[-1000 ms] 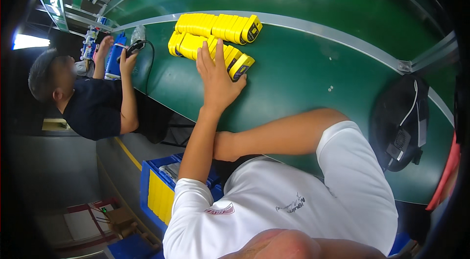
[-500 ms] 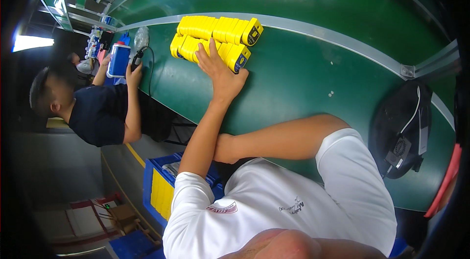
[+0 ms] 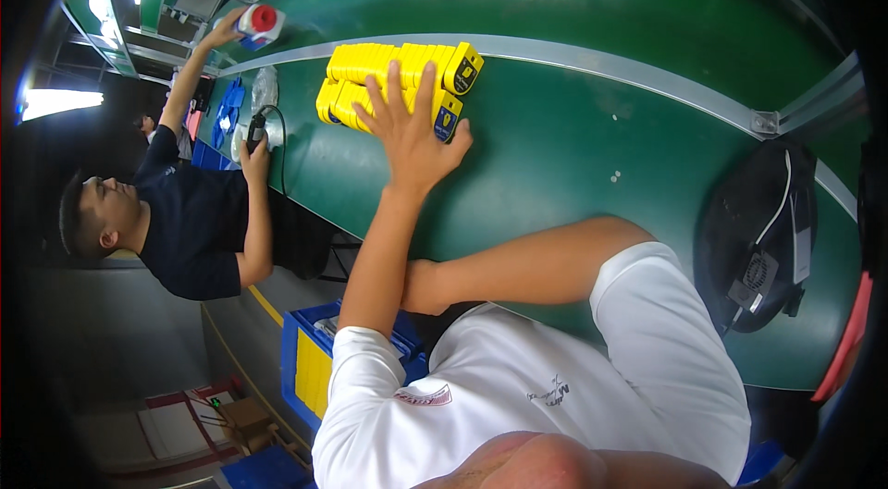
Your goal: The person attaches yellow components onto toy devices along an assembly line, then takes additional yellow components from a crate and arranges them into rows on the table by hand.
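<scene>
Left hand (image 3: 413, 148): apart, over packs (image 3: 370, 63)
Right hand (image 3: 423, 288): we can't tell
Packs: abutting near worktop's (image 3: 546, 151) far edge, likely self-bracing

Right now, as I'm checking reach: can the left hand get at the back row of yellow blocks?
Likely yes: the left hand is spread over the near row, close to the back row, with nothing visible blocking it.

Right hand (image 3: 423, 287) partly hidden behind left forearm (image 3: 377, 253)
</scene>
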Tool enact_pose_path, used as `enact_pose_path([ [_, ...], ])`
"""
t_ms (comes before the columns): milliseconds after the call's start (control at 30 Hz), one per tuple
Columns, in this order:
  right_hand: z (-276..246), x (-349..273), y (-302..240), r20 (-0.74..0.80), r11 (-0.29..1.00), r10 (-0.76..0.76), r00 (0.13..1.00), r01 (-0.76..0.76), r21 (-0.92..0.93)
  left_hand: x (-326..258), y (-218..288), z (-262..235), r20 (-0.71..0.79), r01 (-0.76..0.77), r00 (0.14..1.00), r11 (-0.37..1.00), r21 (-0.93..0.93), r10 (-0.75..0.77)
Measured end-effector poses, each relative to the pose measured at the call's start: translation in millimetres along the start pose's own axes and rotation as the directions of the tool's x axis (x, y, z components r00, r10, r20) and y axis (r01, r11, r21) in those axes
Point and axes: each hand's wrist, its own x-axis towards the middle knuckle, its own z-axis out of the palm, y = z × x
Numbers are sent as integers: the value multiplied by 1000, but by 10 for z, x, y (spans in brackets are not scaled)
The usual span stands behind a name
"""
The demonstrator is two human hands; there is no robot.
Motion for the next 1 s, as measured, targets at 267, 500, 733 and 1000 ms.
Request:
enact_pose_path([
  [267, -550, -305, -229, 149, 925, -55, 987, 107, -365, 226, 68, 29, 229, -108, 970, 988, 112, 80],
  [500, -456, -295, -163, 29, 967, -69, 997, 74, -243, 149, 55, -51, 175, -75, 982, 997, -19, 77],
  [733, -377, -252, -124, 65, 944, -86, 994, 103, -314, 550, 18, 117, 156, -244, 960, 969, 46, 234],
  [1000, -401, -275, -139, 118, 951, -41, 992, 75, -300, 679, 40, 117, 363, -283, 906, 949, 140, 216],
])
